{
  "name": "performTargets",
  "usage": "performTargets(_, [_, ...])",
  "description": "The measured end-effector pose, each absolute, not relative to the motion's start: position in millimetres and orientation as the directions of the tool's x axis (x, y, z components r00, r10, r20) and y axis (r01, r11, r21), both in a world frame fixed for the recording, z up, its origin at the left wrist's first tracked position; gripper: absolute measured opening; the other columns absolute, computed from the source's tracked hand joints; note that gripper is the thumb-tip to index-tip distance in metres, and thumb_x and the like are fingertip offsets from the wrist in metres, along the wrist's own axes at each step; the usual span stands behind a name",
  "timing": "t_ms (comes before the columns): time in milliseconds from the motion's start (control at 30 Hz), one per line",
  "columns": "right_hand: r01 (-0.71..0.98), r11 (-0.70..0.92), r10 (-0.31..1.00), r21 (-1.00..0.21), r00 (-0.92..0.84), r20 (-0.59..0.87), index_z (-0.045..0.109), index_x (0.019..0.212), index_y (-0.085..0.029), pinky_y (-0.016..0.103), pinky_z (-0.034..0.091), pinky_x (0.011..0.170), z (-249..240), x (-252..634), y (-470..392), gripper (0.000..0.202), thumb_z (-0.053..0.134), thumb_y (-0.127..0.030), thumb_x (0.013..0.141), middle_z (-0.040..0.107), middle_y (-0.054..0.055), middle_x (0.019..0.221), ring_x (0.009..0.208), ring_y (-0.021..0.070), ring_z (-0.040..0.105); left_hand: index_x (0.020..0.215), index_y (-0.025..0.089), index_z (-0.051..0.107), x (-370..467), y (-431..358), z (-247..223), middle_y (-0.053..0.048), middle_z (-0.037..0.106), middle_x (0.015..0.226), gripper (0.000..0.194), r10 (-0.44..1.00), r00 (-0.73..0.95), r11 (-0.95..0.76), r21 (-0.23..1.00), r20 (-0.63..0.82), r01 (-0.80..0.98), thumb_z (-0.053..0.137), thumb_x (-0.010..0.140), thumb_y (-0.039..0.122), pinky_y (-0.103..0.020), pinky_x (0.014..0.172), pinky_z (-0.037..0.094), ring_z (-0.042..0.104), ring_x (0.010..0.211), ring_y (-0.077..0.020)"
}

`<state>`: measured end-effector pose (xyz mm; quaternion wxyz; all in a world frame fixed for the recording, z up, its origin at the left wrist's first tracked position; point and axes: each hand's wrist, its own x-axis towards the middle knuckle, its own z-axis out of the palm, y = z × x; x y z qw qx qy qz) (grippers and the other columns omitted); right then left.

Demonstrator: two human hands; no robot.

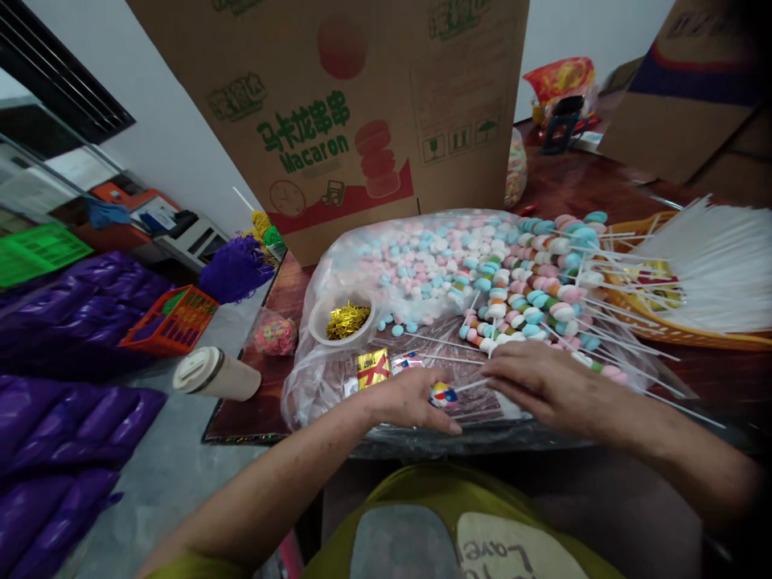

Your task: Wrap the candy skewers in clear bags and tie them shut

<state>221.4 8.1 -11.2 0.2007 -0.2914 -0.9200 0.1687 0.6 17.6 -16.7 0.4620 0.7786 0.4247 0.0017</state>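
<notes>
My left hand (416, 399) is over the plastic sheet, thumb stretched away from the fingers. Between its thumb and fingers shows a small printed piece (444, 394) in yellow, red and blue; no firm grip on it is visible. A thin white stick (472, 385) runs from that piece to my right hand (536, 381), whose fingers are closed over its end. Behind the left hand lie a gold-and-red packet (373, 368) and another printed piece (408, 362). Skewers of pastel candies (531, 297) are piled beyond the right hand, and loose candies (416, 261) lie in clear plastic.
A white bowl (318, 323) holds gold twist ties. An orange basket (712, 338) with many white sticks (729, 265) is on the right. A large cardboard box (374, 104) stands behind. A cup (220, 375) is at the table's left edge, purple bags (66, 426) beyond.
</notes>
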Motion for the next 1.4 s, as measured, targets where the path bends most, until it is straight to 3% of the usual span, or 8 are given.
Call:
performTargets(200, [0.456, 0.771, 0.591, -0.445, -0.773, 0.232, 0.061, 0.072, -0.015, 0.029, 0.037, 0.068, -25.6, 198.9, -5.6, 0.024, 0.041, -0.015, 0.085, 0.063, 0.006, 0.073, 0.070, 0.0159, 0.054, 0.089, 0.017, 0.061, 16.9, 6.0, -22.3, -0.006, 0.065, 0.086, 0.022, 0.751, 0.550, -0.313, 0.536, -0.365, 0.784, 0.062, 0.068, 0.024, -0.033, 0.074, 0.045, 0.059, 0.084, -0.0232])
performTargets(400, [0.385, 0.795, 0.577, -0.469, -0.720, 0.387, 0.062, 0.085, -0.016, 0.029, 0.037, 0.072, -39.5, 203.8, -0.7, 0.023, 0.039, -0.019, 0.090, 0.064, 0.007, 0.080, 0.078, 0.0163, 0.055, 0.131, 0.023, 0.035, -6.3, 20.0, -7.6, -0.010, 0.054, 0.118, 0.079, 0.659, 0.701, 0.085, 0.953, -0.272, 0.291, 0.074, 0.062, 0.024, -0.032, 0.083, 0.043, 0.055, 0.099, -0.0191])
performTargets(600, [0.351, 0.854, 0.512, -0.384, -0.697, 0.502, 0.058, 0.095, -0.018, 0.029, 0.035, 0.070, -22.2, 235.2, 13.2, 0.018, 0.041, -0.021, 0.091, 0.058, 0.004, 0.074, 0.073, 0.0146, 0.050, 0.092, 0.016, 0.064, -36.8, 20.1, 2.0, -0.005, 0.065, 0.084, 0.047, 0.463, 0.720, 0.340, 0.854, -0.517, 0.394, 0.061, 0.069, 0.057, -0.023, 0.069, 0.044, 0.059, 0.073, -0.0127])
performTargets(733, [0.374, 0.866, 0.494, -0.331, -0.743, 0.452, 0.058, 0.089, -0.017, 0.029, 0.031, 0.066, -12.8, 237.9, 14.6, 0.018, 0.041, -0.020, 0.091, 0.056, 0.003, 0.070, 0.067, 0.0140, 0.047, 0.083, 0.013, 0.063, -17.3, -2.3, -9.2, -0.002, 0.060, 0.063, 0.047, 0.598, 0.628, 0.425, 0.861, -0.498, 0.279, 0.058, 0.070, 0.058, -0.017, 0.052, 0.037, 0.054, 0.054, -0.0085])
performTargets(867, [0.401, 0.874, 0.483, -0.274, -0.777, 0.405, 0.058, 0.086, -0.018, 0.028, 0.028, 0.062, -7.9, 228.8, 10.6, 0.020, 0.039, -0.017, 0.090, 0.055, 0.002, 0.065, 0.064, 0.0139, 0.045, 0.078, 0.013, 0.064, -2.5, -14.6, -16.7, 0.003, 0.049, 0.053, 0.038, 0.767, 0.436, 0.357, 0.878, -0.471, 0.319, 0.057, 0.072, 0.050, -0.017, 0.046, 0.032, 0.042, 0.046, -0.0067])
performTargets(1033, [0.408, 0.864, 0.497, -0.295, -0.787, 0.366, 0.059, 0.083, -0.017, 0.028, 0.031, 0.060, -14.9, 213.3, 10.1, 0.023, 0.036, -0.017, 0.090, 0.058, 0.003, 0.067, 0.063, 0.0138, 0.049, 0.060, 0.013, 0.058, -1.8, -20.7, -30.6, 0.004, 0.037, 0.052, 0.026, 0.916, 0.347, 0.069, 0.933, -0.199, 0.353, 0.052, 0.076, 0.033, -0.019, 0.050, 0.028, 0.034, 0.051, -0.0071])
performTargets(1233, [0.567, 0.692, 0.717, -0.446, -0.467, 0.518, 0.054, 0.108, -0.017, 0.035, 0.041, 0.081, -27.3, 189.4, 9.1, 0.030, 0.048, -0.037, 0.086, 0.057, 0.013, 0.109, 0.102, 0.0227, 0.051, 0.073, 0.014, 0.061, -8.2, -25.8, -48.9, -0.001, 0.054, 0.063, 0.025, 0.951, 0.294, -0.241, 0.836, 0.101, 0.494, 0.044, 0.084, 0.027, -0.022, 0.059, 0.036, 0.047, 0.060, -0.0113])
performTargets(1400, [0.563, 0.586, 0.809, -0.583, -0.364, 0.462, 0.057, 0.072, -0.020, 0.031, 0.042, 0.066, -25.8, 171.0, 9.9, 0.022, 0.044, -0.029, 0.087, 0.061, 0.004, 0.074, 0.073, 0.0176, 0.055, 0.073, 0.014, 0.061, -16.0, -29.8, -50.9, -0.004, 0.058, 0.066, 0.024, 0.923, 0.276, -0.383, 0.708, 0.268, 0.594, 0.042, 0.084, 0.024, -0.024, 0.062, 0.037, 0.051, 0.063, -0.0136])
